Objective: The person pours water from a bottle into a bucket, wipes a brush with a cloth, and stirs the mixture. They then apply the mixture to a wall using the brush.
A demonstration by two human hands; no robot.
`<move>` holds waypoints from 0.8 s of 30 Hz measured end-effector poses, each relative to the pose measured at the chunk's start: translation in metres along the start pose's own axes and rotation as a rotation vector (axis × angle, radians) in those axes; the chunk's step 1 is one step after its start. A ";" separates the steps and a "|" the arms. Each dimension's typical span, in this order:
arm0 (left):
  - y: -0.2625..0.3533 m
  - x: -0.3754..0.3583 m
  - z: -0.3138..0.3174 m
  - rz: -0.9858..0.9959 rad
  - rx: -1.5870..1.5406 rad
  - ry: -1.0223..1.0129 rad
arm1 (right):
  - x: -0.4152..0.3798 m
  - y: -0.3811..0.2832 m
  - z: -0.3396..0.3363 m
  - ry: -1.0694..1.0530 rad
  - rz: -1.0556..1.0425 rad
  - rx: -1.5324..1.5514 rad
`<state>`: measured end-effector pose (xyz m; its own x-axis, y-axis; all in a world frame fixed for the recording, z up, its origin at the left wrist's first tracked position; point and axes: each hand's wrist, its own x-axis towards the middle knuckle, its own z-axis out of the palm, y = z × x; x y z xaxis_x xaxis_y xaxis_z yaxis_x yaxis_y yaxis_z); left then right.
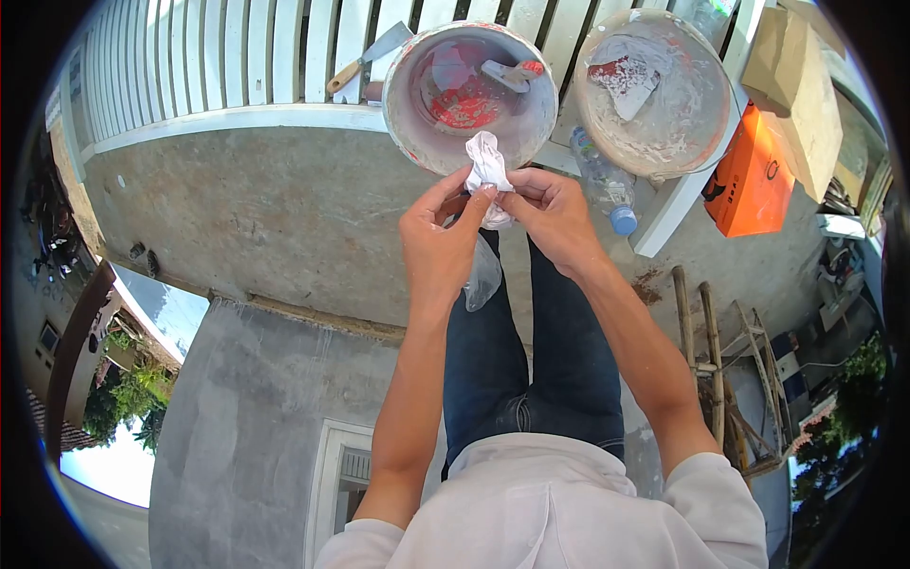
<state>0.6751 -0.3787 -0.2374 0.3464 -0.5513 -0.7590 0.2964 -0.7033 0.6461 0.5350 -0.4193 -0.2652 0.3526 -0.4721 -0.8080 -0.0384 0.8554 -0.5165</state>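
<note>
A small crumpled plastic bag [487, 163], whitish at the top, is pinched between the fingers of both hands. Its clear lower part [483, 275] hangs down in front of the dark trousers. My left hand [444, 216] grips it from the left and my right hand [552, 213] from the right, thumbs close together. Just beyond the hands is a bucket [406, 119] with red and white residue inside. A small white scraper [508, 76] with a red end leans in that bucket.
A white slatted bench [227, 57] carries the bucket, a putty knife [374, 55] and a round basin [592, 133] smeared with white paste. A plastic bottle [605, 180] with a blue cap lies beside them. Right are an orange box [749, 175], cardboard [806, 104] and a bamboo ladder [713, 351].
</note>
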 end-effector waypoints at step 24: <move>-0.002 0.006 -0.003 0.001 0.163 0.063 | 0.005 -0.001 0.008 0.061 -0.082 -0.163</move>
<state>0.6790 -0.3798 -0.2430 0.4035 -0.5264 -0.7484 0.1494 -0.7690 0.6215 0.5439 -0.4210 -0.2661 0.3039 -0.5550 -0.7743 -0.1649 0.7699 -0.6165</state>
